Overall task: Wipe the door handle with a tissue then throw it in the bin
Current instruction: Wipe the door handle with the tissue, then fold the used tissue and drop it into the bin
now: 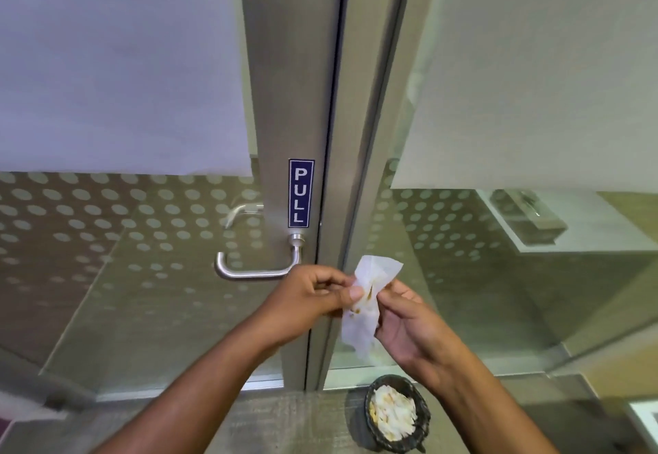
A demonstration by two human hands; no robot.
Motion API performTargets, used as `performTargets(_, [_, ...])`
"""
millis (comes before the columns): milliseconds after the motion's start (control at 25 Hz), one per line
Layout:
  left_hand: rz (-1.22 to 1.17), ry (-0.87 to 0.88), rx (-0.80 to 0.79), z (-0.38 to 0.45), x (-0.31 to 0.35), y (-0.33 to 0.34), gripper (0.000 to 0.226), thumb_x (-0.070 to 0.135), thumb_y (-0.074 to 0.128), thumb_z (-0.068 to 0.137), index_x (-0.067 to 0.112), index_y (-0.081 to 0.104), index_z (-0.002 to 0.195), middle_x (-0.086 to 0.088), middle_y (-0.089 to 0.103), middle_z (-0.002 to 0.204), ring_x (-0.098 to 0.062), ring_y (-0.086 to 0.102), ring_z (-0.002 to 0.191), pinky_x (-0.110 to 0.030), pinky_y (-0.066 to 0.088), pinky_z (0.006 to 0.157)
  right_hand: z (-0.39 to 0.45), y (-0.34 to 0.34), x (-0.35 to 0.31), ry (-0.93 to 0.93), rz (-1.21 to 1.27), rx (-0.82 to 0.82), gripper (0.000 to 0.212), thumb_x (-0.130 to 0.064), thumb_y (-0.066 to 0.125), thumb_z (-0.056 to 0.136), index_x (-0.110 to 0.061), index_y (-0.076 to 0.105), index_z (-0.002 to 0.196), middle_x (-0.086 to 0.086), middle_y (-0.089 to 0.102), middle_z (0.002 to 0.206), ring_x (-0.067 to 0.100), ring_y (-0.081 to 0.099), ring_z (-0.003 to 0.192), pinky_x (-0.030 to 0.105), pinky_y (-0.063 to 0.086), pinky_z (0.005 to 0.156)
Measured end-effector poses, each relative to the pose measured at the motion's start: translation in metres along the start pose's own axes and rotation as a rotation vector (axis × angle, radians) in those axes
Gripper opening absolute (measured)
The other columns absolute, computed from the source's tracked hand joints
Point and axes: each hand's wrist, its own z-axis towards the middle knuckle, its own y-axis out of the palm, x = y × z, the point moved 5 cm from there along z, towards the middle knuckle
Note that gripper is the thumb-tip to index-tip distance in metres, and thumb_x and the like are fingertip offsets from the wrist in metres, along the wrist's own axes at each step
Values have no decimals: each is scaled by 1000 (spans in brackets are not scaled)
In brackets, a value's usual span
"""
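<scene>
Tissue (pixel 366 305) pinched between left hand (pixel 313 297) and right hand (pixel 402 325), likely refolding; door handle (pixel 249 272) just left, bin (pixel 397 414) below.

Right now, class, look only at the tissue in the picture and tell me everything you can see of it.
The tissue is a thin white sheet, crumpled and partly folded, with yellowish-brown smears near its middle. It hangs roughly upright in the air, to the right of the door handle and not touching it. The left hand pinches its left edge and the right hand its right edge. It is above the dark bin on the floor, which already holds white scraps.
</scene>
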Motion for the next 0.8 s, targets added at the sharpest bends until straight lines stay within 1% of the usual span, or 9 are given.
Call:
performTargets(80, [-1,-16,43,6,-2,18,8,17,85,87,10,81,88,-5,81,80,-13,71,70,-26,62,72,-11,-19,-13,-33,-9,47,31,-10,57,91,-3,69,119,18,81,106,25,79,87,38,63,79])
performTargets(120, [22,-16,59,9,-2,29,7,10,84,90,11,80,85,-8,80,80,-15,70,70,-28,60,71,-17,-27,-18,-35,-10,76,30,-17,56,96,-4,70,118,19,80,108,26,78,90,40,63,83])
performTargets(200, [65,-4,78,13,0,53,17,7,82,93,16,76,81,-13,76,82,-22,67,75,-35,55,75,-31,-45,-23,-40,-37,139,44,-34,55,100,1,68,123,22,76,116,35,72,96,44,58,90])
performTargets(240, [87,8,74,15,1,67,19,10,83,93,19,75,79,-12,75,82,-22,65,77,-37,51,76,-40,-57,-26,-59,-68,166,50,-36,61,96,5,65,124,25,73,116,37,67,96,43,57,89])
performTargets(320, [147,48,50,16,2,93,15,25,83,89,25,72,79,-8,75,78,-20,65,75,-36,48,73,-54,-80,-33,-127,-184,210,53,-24,78,84,13,63,118,31,74,112,36,68,92,41,60,82])
performTargets(440, [210,46,28,20,-6,129,16,35,78,90,28,70,78,-11,81,80,-18,70,70,-35,54,67,-79,-115,-53,-195,-312,248,15,-4,77,87,5,74,99,20,81,95,29,77,81,35,64,71])
performTargets(560, [129,-32,46,28,-20,158,23,18,71,104,21,65,83,-3,80,73,-10,71,61,-27,56,57,-96,-151,-70,-182,-312,292,6,-5,71,93,-3,75,97,21,81,101,30,78,89,45,66,81])
performTargets(640, [72,-92,51,32,-28,178,17,17,65,108,14,62,91,-2,79,73,-13,70,60,-30,58,57,-104,-173,-79,-140,-290,296,3,-8,67,97,-8,71,96,22,80,104,33,76,89,51,63,87])
performTargets(800, [-28,-185,18,39,-43,217,13,19,60,111,6,61,107,-10,80,85,-18,75,66,-37,64,63,-112,-201,-96,-94,-288,274,10,-9,64,100,-3,65,108,29,76,108,33,74,84,44,64,78])
